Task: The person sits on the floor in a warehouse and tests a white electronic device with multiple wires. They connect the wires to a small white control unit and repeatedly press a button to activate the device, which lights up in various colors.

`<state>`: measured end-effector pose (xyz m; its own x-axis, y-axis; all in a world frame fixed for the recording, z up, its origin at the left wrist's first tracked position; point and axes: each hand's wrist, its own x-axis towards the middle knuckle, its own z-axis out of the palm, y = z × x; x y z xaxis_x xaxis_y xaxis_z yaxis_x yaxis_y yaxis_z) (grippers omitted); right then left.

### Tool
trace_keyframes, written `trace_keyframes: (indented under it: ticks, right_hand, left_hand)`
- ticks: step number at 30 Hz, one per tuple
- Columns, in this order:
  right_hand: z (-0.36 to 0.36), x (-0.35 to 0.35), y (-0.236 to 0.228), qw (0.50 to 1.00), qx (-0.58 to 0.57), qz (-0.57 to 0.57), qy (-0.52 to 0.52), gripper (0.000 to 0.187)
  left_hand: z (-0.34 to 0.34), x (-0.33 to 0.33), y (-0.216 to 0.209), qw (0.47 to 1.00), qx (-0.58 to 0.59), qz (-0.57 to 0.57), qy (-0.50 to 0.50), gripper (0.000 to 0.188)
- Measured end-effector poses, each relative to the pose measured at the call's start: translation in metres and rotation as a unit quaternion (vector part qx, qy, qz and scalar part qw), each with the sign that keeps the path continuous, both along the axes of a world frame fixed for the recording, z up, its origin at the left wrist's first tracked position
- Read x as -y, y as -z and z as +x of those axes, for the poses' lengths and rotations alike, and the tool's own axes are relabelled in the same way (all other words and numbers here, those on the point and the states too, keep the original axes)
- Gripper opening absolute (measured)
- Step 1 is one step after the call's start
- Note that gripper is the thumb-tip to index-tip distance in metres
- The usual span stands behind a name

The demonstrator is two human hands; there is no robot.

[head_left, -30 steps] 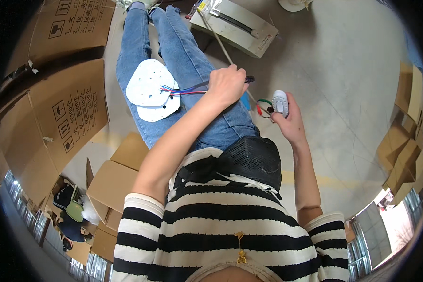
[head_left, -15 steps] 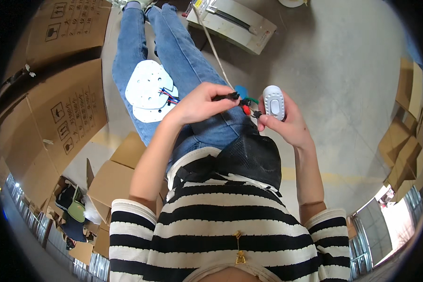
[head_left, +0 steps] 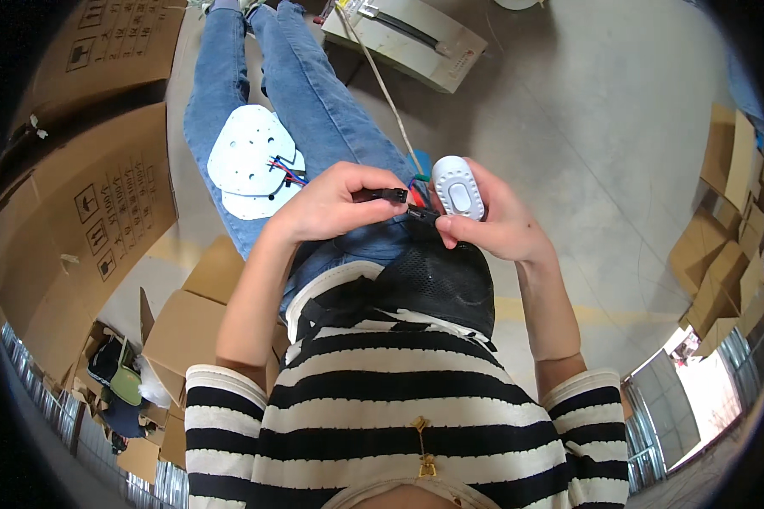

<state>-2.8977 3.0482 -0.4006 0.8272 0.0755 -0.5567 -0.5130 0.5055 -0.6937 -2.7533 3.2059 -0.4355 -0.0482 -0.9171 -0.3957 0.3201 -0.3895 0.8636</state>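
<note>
Step in hand, as I read it: mating two small connectors, just above my lap. My left hand (head_left: 331,208) has its fingers pinched closed on a small black plug (head_left: 388,195), tip pointing right. My right hand (head_left: 492,225) grips a white oval switch module (head_left: 457,187), thumb and forefinger closed around its lower end, button face up. A second black connector (head_left: 422,214) sits at my right fingertips, just beside the plug; can't tell if they touch yet.

Red, green and blue leads (head_left: 416,180) show between the two hands, partly hidden.

Next move calls for: line the plug up square with the mating connector, check keying, push straight in. Small parts, so a firm hold on the module while the left hand presses.

Further out: white round perforated plate (head_left: 250,153) lies on my left thigh, coloured wires (head_left: 284,170) coming off it. Cardboard boxes (head_left: 102,204) on the left; long pale box (head_left: 403,38) on the concrete floor (head_left: 586,127) beyond my feet.
</note>
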Motion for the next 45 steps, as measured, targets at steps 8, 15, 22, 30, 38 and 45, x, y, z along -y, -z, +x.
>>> trace_keyframes:
  ticks: [8,15,22,30,38,45]
  right_hand:
    - [-0.002,-0.006,0.005,0.999,-0.047,-0.026,0.003,0.038]
    - [-0.018,-0.006,0.019,0.987,-0.049,-0.143,0.048,0.041]
    - [-0.028,-0.014,0.024,0.987,-0.03,-0.148,0.052,0.038]
    - [-0.018,-0.023,0.01,0.989,-0.044,-0.128,0.066,0.028]
    - [-0.012,-0.03,0.015,0.972,-0.072,-0.202,0.091,0.017]
    - [-0.017,-0.038,0.016,0.967,-0.032,-0.226,0.117,0.017]
  left_hand:
    - [0.0,0.01,0.002,0.996,0.075,0.006,0.039,0.018]
    - [0.005,0.007,-0.013,0.976,0.218,0.001,-0.014,0.025]
    - [0.077,-0.046,-0.063,0.922,0.158,0.027,-0.351,0.027]
    - [0.098,-0.053,-0.089,0.918,0.208,-0.045,-0.334,0.03]
    - [0.071,-0.031,-0.079,0.935,0.22,-0.014,-0.279,0.025]
    - [-0.012,-0.004,-0.03,0.931,0.358,-0.044,0.06,0.029]
